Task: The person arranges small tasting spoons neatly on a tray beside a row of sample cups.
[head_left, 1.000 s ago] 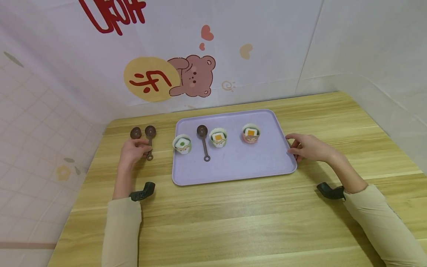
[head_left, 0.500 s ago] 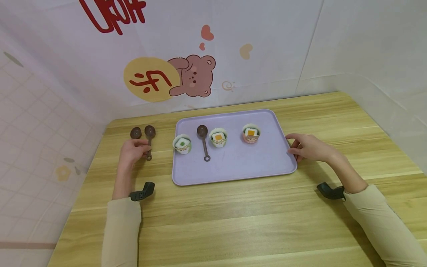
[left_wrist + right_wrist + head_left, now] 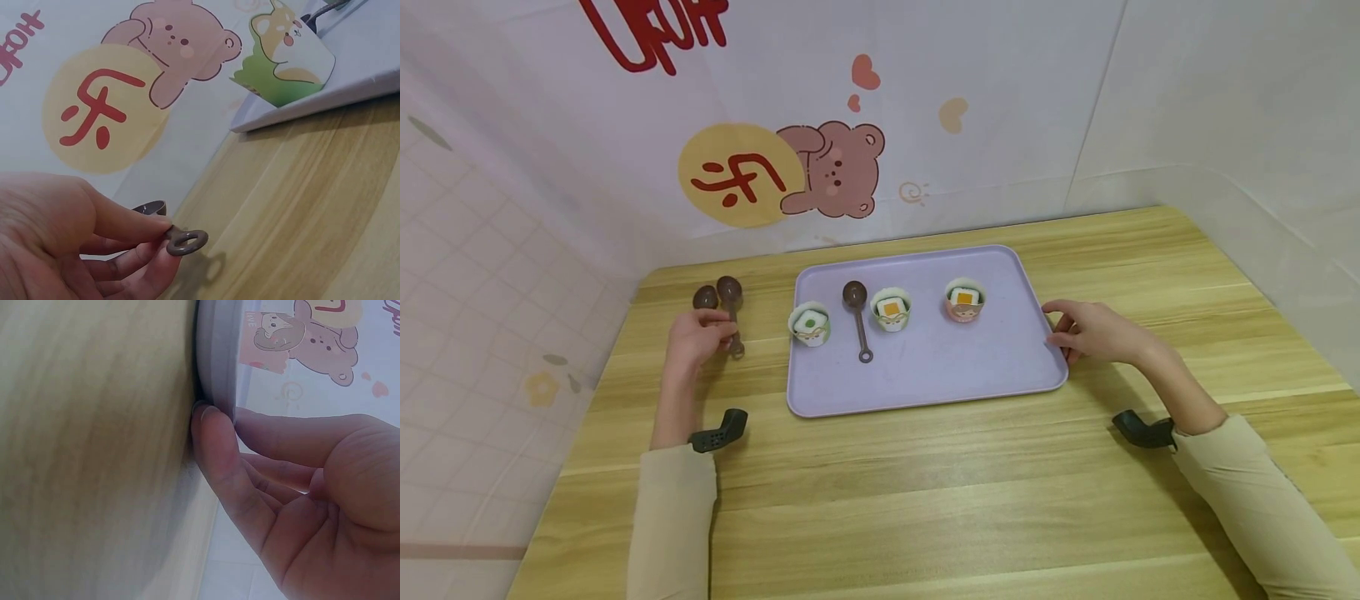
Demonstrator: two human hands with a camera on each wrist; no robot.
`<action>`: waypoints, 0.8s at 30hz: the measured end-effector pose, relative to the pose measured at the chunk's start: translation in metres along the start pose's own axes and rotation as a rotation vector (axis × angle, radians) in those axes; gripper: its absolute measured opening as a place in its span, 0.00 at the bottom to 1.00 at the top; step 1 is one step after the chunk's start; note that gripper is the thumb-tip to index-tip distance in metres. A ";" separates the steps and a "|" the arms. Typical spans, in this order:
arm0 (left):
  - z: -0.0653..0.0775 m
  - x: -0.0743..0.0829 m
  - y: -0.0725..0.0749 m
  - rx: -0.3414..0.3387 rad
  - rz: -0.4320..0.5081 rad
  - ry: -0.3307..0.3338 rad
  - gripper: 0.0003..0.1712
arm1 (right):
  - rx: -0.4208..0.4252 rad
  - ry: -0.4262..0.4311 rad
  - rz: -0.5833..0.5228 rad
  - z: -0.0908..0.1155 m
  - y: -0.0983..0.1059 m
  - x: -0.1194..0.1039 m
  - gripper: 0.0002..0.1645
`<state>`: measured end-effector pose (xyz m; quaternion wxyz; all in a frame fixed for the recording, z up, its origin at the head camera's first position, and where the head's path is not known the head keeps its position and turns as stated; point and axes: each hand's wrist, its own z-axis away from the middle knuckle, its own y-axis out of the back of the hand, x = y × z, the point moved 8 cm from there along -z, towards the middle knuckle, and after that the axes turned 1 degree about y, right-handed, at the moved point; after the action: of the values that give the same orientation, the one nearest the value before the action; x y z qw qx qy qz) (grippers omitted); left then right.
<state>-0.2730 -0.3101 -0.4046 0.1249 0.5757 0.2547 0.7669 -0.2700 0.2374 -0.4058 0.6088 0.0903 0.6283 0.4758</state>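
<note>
My left hand (image 3: 698,337) pinches the handle of a brown round-bowled spoon (image 3: 730,290) to the left of the tray. In the left wrist view, the ring end (image 3: 187,242) of that handle sticks out past the thumb and fingertips and casts a shadow on the table. A second brown spoon (image 3: 705,297) lies close by, its lower part hidden behind the hand. On the far side, my right hand (image 3: 1093,332) grips the right rim of the lilac tray (image 3: 925,392), its thumb and a finger at the edge (image 3: 219,362) in the right wrist view.
The tray bears another brown spoon (image 3: 854,295) and three paper cups: a green one (image 3: 810,325) at its left edge, another green one (image 3: 891,310) and a pink one (image 3: 964,302). Each cup holds a white block. A printed wall cloth (image 3: 1015,158) stands behind the wooden table (image 3: 887,500).
The spoon in my left hand has come up slightly, its bowl shifting up and left toward the other loose spoon. My right hand and the tray have stayed put.
</note>
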 end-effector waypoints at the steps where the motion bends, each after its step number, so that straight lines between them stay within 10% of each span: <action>1: 0.000 0.001 0.000 -0.001 0.006 -0.003 0.20 | 0.000 0.000 -0.001 0.000 0.000 0.000 0.31; 24: 0.011 0.027 0.000 0.006 0.109 -0.055 0.21 | -0.010 0.009 0.003 0.000 0.001 -0.001 0.32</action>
<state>-0.2707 -0.2945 -0.3801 0.0884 0.6100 0.2217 0.7556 -0.2699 0.2370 -0.4046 0.6055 0.0861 0.6286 0.4804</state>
